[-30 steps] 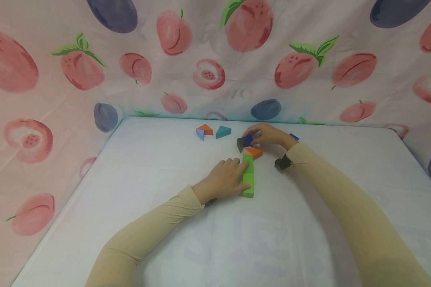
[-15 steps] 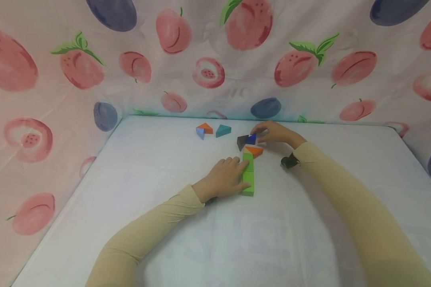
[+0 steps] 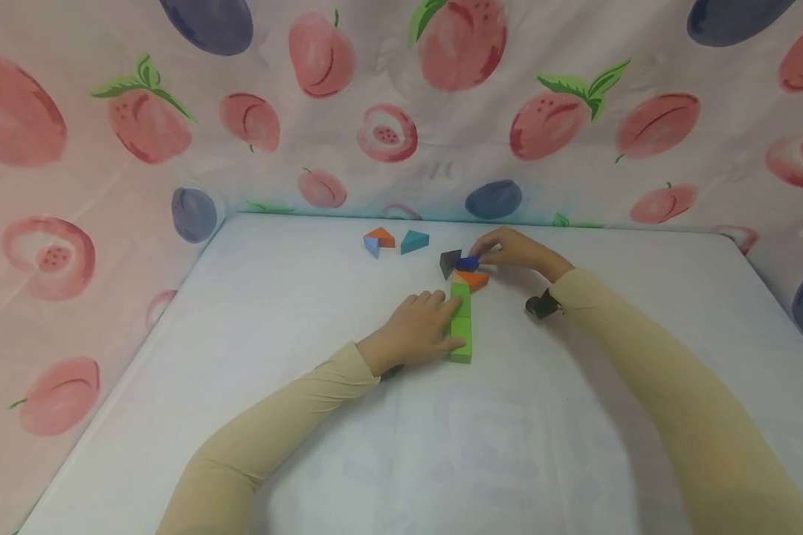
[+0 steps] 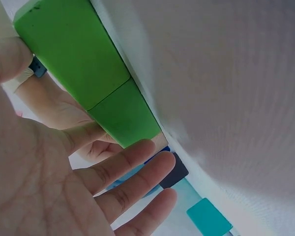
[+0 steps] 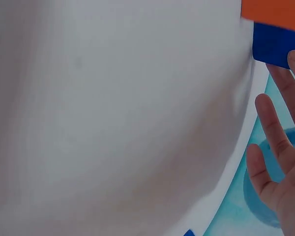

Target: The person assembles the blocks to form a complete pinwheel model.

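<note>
Two green blocks [image 3: 461,327] lie end to end in a row. My left hand [image 3: 415,332] rests beside them, its index finger and thumb touching their tops; its other fingers are extended in the left wrist view. Past their far end stand a small pale wood-coloured piece [image 4: 160,141] and an orange triangular block [image 3: 473,280]. My right hand [image 3: 514,249] pinches a dark blue block [image 5: 275,44] by its right end, between thumb and index finger, with the other fingers apart. A black triangular block [image 3: 450,262] stands just left of the blue one.
A teal block [image 3: 415,241], an orange block [image 3: 381,236] and a light blue triangular piece [image 3: 372,246] sit at the back left. Another small blue piece [image 5: 189,233] shows at the bottom of the right wrist view. A fruit-patterned cloth hangs behind the white table [image 3: 308,312].
My right hand has drawn slightly right, and the blue block now lies lower and flatter beside the black one. The left hand has stayed on the green blocks.
</note>
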Demonstrator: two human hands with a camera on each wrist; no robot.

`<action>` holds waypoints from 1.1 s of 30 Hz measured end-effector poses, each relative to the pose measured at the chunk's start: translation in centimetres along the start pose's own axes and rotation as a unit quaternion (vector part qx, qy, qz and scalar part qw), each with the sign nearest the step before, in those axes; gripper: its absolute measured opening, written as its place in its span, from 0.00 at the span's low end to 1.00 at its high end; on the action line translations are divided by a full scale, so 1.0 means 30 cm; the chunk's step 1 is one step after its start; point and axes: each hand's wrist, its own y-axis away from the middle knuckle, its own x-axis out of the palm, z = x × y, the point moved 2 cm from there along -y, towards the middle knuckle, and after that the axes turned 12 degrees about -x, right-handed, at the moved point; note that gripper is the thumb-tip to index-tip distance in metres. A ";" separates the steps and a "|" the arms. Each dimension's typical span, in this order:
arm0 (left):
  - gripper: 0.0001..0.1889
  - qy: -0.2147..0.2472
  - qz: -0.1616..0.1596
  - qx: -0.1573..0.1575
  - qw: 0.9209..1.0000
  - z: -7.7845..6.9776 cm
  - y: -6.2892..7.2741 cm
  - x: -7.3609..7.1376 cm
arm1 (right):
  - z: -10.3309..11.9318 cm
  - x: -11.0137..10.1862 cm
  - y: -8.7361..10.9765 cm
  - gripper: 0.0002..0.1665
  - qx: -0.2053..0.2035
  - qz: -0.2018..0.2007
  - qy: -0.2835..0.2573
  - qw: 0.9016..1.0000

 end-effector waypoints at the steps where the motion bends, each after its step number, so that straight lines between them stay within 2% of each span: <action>1: 0.39 -0.001 -0.001 0.000 1.000 0.001 0.000 0.001 | 0.006 0.003 -0.001 0.11 -0.008 0.003 0.000 1.000; 6: 0.39 -0.004 -0.006 0.002 1.000 0.003 -0.002 0.002 | 0.026 0.012 -0.007 0.12 -0.027 0.015 0.001 1.000; 18: 0.39 0.001 -0.004 0.001 1.000 0.003 0.000 0.006 | 0.037 0.021 -0.014 0.12 0.007 0.016 -0.006 1.000; 29: 0.39 0.006 0.002 -0.003 1.000 0.003 0.004 0.000 | 0.040 0.024 -0.030 0.12 -0.001 0.024 -0.002 1.000; 33: 0.39 0.004 0.003 -0.002 1.000 0.002 0.007 -0.003 | 0.040 0.018 -0.032 0.13 0.011 0.027 0.005 1.000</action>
